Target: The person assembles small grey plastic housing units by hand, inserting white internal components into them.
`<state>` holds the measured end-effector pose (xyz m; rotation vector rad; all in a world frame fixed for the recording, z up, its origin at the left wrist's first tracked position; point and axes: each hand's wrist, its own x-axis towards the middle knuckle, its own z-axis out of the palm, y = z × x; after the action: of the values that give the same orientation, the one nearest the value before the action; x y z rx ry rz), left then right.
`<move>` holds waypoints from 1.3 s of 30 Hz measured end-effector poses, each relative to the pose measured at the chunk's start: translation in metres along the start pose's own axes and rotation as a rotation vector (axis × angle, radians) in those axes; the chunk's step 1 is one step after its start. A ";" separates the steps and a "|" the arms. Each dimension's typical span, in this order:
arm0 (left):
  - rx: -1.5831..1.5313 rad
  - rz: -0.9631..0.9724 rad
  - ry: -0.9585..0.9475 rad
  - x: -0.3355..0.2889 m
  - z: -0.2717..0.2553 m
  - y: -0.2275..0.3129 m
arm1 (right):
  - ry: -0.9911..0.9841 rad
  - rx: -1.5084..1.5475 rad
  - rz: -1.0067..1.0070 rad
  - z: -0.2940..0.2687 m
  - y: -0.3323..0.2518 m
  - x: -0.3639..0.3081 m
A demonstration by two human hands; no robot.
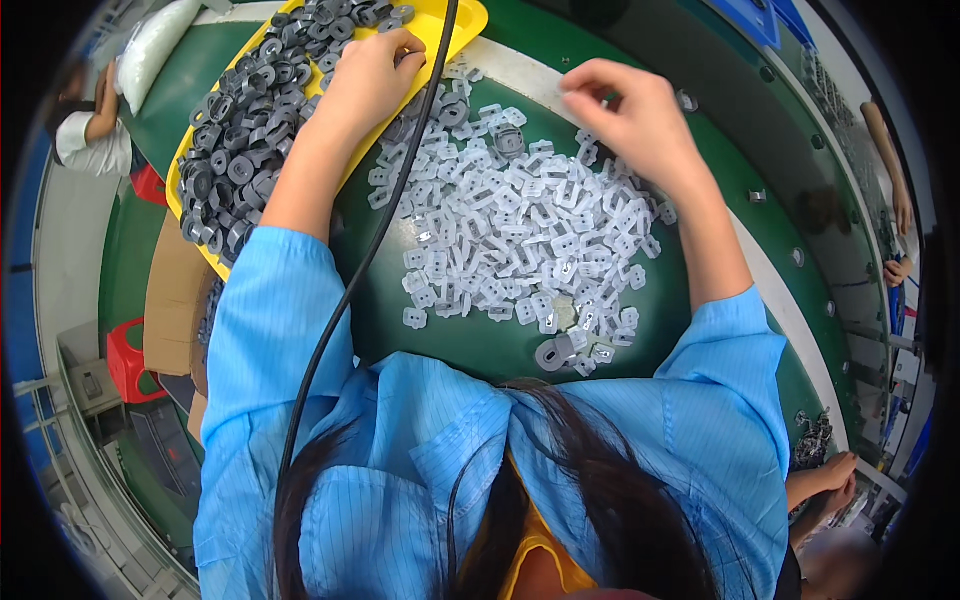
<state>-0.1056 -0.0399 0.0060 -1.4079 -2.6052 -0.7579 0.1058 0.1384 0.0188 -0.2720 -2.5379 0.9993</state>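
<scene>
Probably for easy reach, round grey plastic parts fill the yellow tray beside translucent plastic pieces on the green tabletop. The left grip bends over the tray, the right grip half-curls near the pile; whether either holds something, I cannot tell.

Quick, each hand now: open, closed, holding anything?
Left hand: curled over the yellow tray; can't tell if holding anything.
Right hand: half curled; grip can't be told.

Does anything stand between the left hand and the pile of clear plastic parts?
Yes, in this view: the right rim of the yellow tray and a black cable lie between the left hand and the clear plastic parts. The cable's height is unclear.
</scene>
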 end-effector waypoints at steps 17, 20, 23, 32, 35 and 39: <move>-1.298 -0.262 -0.248 -0.003 0.035 0.086 | -0.143 -0.022 0.150 -0.016 0.012 -0.012; -1.313 -0.341 -0.283 -0.007 0.034 0.092 | -0.205 -0.140 -0.018 -0.009 0.013 -0.019; -1.034 -0.060 -0.211 -0.011 0.048 0.082 | -0.205 -0.104 0.011 -0.006 0.015 -0.018; -0.586 0.186 -0.007 -0.018 0.052 0.094 | -0.146 -0.174 -0.029 -0.007 0.017 -0.018; -0.518 0.266 0.025 -0.018 0.050 0.094 | -0.165 -0.257 -0.028 -0.007 0.008 -0.019; -0.524 0.232 -0.002 -0.020 0.047 0.102 | -0.068 -0.369 -0.080 -0.007 0.006 -0.024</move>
<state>-0.0051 0.0128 -0.0017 -1.7858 -2.2743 -1.4689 0.1311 0.1393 0.0129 -0.2393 -2.7604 0.5136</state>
